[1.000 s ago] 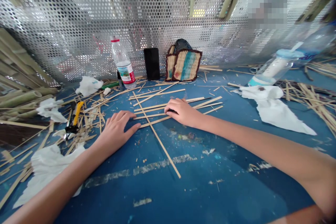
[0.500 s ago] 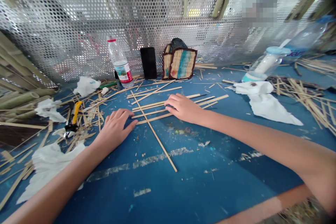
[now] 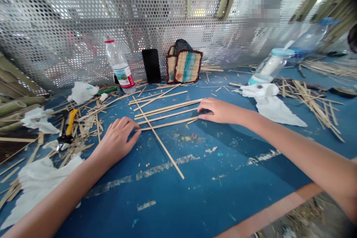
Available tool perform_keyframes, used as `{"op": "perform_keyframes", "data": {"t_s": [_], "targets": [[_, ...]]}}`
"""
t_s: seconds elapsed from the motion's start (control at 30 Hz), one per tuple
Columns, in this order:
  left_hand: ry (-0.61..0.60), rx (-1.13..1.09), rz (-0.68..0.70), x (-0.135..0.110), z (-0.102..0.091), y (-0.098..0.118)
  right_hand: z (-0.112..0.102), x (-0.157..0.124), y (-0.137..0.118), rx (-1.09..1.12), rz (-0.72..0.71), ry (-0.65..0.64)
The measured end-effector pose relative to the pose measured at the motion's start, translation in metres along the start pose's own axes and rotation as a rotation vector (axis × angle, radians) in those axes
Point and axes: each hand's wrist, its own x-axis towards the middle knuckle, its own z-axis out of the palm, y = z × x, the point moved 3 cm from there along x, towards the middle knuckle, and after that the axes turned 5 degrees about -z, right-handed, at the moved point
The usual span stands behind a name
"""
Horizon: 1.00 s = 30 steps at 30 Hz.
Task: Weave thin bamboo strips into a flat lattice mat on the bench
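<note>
Several thin bamboo strips (image 3: 170, 113) lie roughly side by side across the blue table, with one strip (image 3: 167, 151) crossing them at a slant near their left ends. My left hand (image 3: 120, 137) rests at those left ends, thumb and index finger closing on the end of the nearest strip. At the other side, my right hand (image 3: 214, 111) has its fingers and thumb curled around the strips' right ends, hiding the tips. Behind them, a few more strips (image 3: 158, 97) lie loose.
Along the perforated metal screen (image 3: 92, 29) stand a plastic bottle (image 3: 122, 72), a black phone (image 3: 151, 66) and a woven pouch (image 3: 188, 67). A yellow-and-black tool (image 3: 69, 124), tissues (image 3: 41, 178) and strip scraps lie left. A lidded cup (image 3: 267, 67) and more strips (image 3: 315, 104) are right.
My right hand has slid rightwards along the strips, from near their middle to their right ends. My left hand stays at the left ends. The view has shifted slightly right.
</note>
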Motion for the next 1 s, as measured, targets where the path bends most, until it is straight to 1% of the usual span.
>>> {"op": "perform_keyframes", "data": {"t_s": [0.1, 0.23, 0.33, 0.47, 0.57, 0.67, 0.8, 0.87, 0.93, 1.0], "targets": [[-0.020, -0.015, 0.018, 0.001, 0.002, -0.003, -0.002, 0.000, 0.000, 0.017, -0.020, 0.006], [-0.010, -0.032, 0.036, 0.002, 0.002, -0.005, -0.004, 0.000, -0.002, 0.023, -0.063, 0.011], [-0.001, -0.085, 0.035, 0.003, 0.000, -0.006, -0.004, 0.000, -0.001, -0.007, -0.091, 0.031], [0.003, -0.188, -0.040, 0.005, -0.003, -0.011, -0.001, 0.002, 0.004, -0.027, -0.022, 0.094], [-0.034, -0.222, -0.102, 0.007, 0.000, -0.015, 0.004, 0.004, 0.006, 0.019, 0.016, 0.092], [-0.053, -0.181, -0.130, 0.008, 0.004, -0.016, 0.008, 0.005, 0.005, 0.026, 0.056, 0.096], [-0.011, -0.101, -0.173, 0.007, 0.010, -0.016, 0.012, 0.005, 0.003, 0.014, 0.096, 0.138], [0.011, -0.077, -0.197, 0.005, 0.010, -0.015, 0.014, 0.004, 0.003, 0.005, 0.101, 0.145], [0.006, -0.078, -0.195, 0.004, 0.009, -0.015, 0.014, 0.004, 0.004, -0.004, 0.108, 0.145], [-0.003, -0.096, -0.186, 0.004, 0.008, -0.014, 0.010, 0.002, 0.007, -0.018, 0.124, 0.181]]}}
